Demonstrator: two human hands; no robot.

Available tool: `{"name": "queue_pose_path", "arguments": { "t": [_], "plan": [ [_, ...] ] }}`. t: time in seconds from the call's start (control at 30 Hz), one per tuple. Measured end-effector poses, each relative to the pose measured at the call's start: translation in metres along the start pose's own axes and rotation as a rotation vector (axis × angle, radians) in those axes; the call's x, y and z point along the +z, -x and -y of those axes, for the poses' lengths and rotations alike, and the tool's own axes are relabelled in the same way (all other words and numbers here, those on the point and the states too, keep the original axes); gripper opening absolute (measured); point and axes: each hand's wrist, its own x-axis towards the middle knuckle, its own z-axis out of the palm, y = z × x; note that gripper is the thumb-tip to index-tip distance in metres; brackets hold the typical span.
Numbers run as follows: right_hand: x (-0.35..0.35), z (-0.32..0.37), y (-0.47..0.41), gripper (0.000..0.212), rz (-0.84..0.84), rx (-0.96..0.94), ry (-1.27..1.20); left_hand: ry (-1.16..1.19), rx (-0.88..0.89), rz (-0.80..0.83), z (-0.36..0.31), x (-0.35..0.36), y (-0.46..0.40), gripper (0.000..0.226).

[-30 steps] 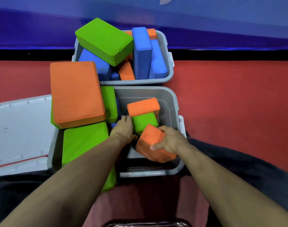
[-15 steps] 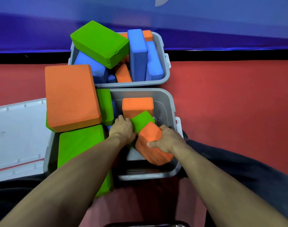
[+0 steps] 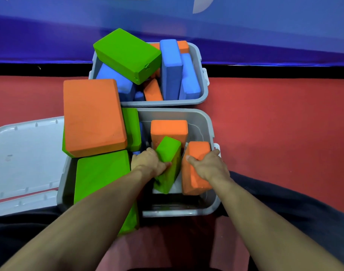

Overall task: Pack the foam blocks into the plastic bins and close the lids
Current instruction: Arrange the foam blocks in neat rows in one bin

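Green block [image 3: 168, 165] tipped up vs. before; bins on red floor [image 3: 274, 124].

Inside the near grey plastic bin [image 3: 210, 122], the small green foam block [image 3: 168, 163] that lay flat under the hands a second ago now stands tilted on end, gripped by the left hand [image 3: 149, 163]. The right hand [image 3: 208, 167] has swung its orange foam block [image 3: 196, 169] away from the green one to the bin's right wall, upright.
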Motion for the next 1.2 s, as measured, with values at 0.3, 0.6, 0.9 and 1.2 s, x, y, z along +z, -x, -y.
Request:
{"name": "queue_pose_path", "arguments": {
  "t": [0.3, 0.6, 0.9, 1.2],
  "plan": [
    [0.008, 0.001, 0.004, 0.095, 0.066, -0.029, -0.069, -0.104, 0.06, 0.272, 0.001, 0.008, 0.032, 0.124],
    [0.012, 0.003, 0.009, 0.1, 0.155, -0.115, -0.068, -0.235, 0.031, 0.339, -0.001, -0.003, 0.027, 0.133],
    [0.026, 0.002, -0.001, 0.091, 0.152, -0.114, -0.077, -0.41, 0.034, 0.279, 0.003, 0.012, 0.027, 0.126],
    [0.042, 0.005, -0.008, 0.094, 0.19, -0.142, -0.076, -0.581, 0.18, 0.174, 0.01, 0.0, 0.02, 0.13]
  ]
}}
